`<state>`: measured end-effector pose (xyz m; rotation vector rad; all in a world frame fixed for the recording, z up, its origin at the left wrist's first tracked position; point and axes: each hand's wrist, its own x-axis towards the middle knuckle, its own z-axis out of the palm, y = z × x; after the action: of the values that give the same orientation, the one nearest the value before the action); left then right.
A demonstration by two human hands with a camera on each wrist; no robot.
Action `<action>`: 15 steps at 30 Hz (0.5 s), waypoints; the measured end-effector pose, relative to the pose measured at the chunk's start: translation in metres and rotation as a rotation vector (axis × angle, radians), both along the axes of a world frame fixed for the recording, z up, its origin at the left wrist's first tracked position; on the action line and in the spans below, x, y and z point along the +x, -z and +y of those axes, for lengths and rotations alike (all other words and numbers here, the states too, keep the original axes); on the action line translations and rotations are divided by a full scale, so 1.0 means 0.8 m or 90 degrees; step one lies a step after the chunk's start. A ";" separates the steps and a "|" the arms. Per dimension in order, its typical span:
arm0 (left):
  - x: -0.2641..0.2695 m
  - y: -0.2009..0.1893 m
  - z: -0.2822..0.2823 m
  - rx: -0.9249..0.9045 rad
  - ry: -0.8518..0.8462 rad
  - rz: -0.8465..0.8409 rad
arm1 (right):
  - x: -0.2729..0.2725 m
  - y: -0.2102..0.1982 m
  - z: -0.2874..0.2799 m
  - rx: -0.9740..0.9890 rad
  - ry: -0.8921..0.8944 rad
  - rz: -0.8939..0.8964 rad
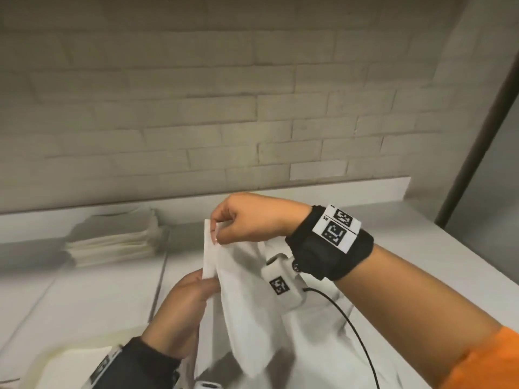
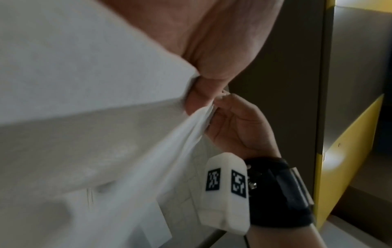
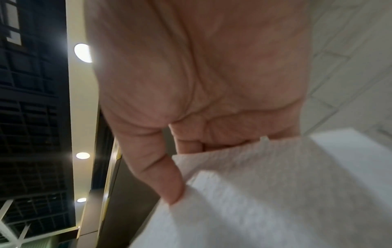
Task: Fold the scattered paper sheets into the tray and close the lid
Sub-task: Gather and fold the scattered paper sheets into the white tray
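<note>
A white paper sheet [image 1: 241, 287] hangs in the air above the counter, held between both hands. My right hand [image 1: 222, 230] pinches its top corner with thumb and fingers. Lower down, my left hand [image 1: 205, 284] pinches the sheet's left edge. In the left wrist view the left hand [image 2: 203, 94] grips bunched paper sheet [image 2: 84, 67], with the right hand [image 2: 239, 124] just beyond it. The right wrist view shows the right thumb pressing the textured paper sheet [image 3: 265, 193]. A pale tray [image 1: 64, 357] shows at the lower left, partly hidden by my left arm.
A stack of folded white sheets [image 1: 118, 240] sits at the back left of the white counter [image 1: 393, 248]. More white paper [image 1: 323, 346] lies under my right arm. A brick wall [image 1: 224, 108] stands behind the counter. A black cable [image 1: 354, 327] trails from the right wrist device.
</note>
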<state>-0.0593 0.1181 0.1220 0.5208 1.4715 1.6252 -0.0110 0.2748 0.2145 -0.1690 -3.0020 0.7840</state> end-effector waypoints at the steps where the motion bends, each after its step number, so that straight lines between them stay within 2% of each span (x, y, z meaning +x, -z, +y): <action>1: -0.009 0.001 -0.016 0.009 -0.013 -0.030 | -0.008 0.002 -0.009 -0.015 0.007 0.012; 3: -0.018 -0.001 -0.042 0.036 -0.029 -0.084 | -0.019 0.005 -0.025 -0.017 0.022 0.057; 4: -0.023 -0.004 -0.057 0.040 -0.037 -0.065 | -0.026 0.006 -0.035 -0.017 0.031 0.087; 5: -0.030 -0.007 -0.071 0.032 -0.043 0.003 | -0.035 0.008 -0.046 -0.024 0.043 0.124; 6: -0.038 -0.009 -0.085 0.009 -0.055 0.116 | -0.042 0.011 -0.057 -0.040 0.055 0.158; 8: -0.057 -0.012 -0.113 -0.093 -0.071 0.329 | -0.055 0.019 -0.079 -0.085 0.088 0.191; 9: -0.067 -0.014 -0.127 -0.140 -0.050 0.389 | -0.060 0.024 -0.089 -0.112 0.105 0.191; 10: -0.080 -0.017 -0.140 -0.167 -0.017 0.399 | -0.064 0.031 -0.099 -0.147 0.117 0.184; 12: -0.106 -0.021 -0.165 -0.169 0.049 0.315 | -0.069 0.047 -0.117 -0.246 0.126 0.166; 15: -0.151 -0.008 -0.194 -0.135 0.077 0.085 | -0.069 0.068 -0.134 -0.407 0.157 0.154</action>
<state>-0.1805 -0.0374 0.1284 0.5957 1.6552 1.3436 -0.0662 0.1677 0.1603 -0.4117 -2.3518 1.5631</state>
